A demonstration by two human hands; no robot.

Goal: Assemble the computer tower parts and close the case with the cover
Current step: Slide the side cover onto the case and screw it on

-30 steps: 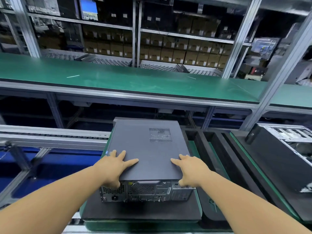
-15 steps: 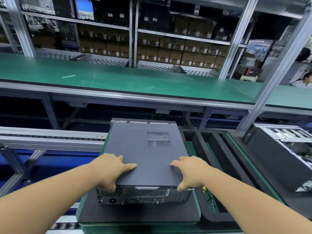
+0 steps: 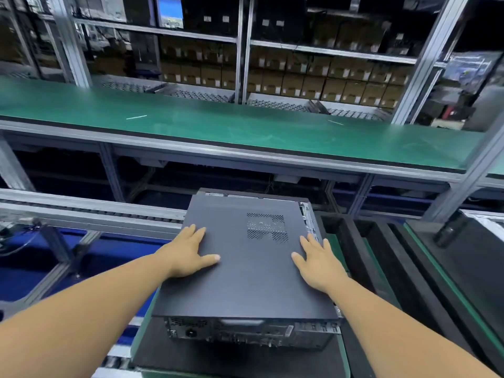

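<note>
A dark grey computer tower [image 3: 245, 334] lies on its side on a black pad, its rear ports facing me. The flat cover [image 3: 245, 268] with a perforated vent patch lies on top of it, and a strip of the inner chassis shows along the cover's far right edge. My left hand [image 3: 188, 255] presses flat on the cover's left side, fingers spread. My right hand [image 3: 317, 261] lies flat near the cover's right edge, fingers straight and pointing away from me.
The black pad [image 3: 152, 347] sits on a green pallet over a roller conveyor [image 3: 90, 211]. Black foam trays [image 3: 381, 257] stand to the right, with another dark case [image 3: 469, 249] beyond. A long green bench [image 3: 245, 129] runs behind, backed by shelves of cartons.
Both hands have slid forward from the cover's near edge to its middle. Their fingers no longer curl over the rear edge. The view has shifted closer over the tower.
</note>
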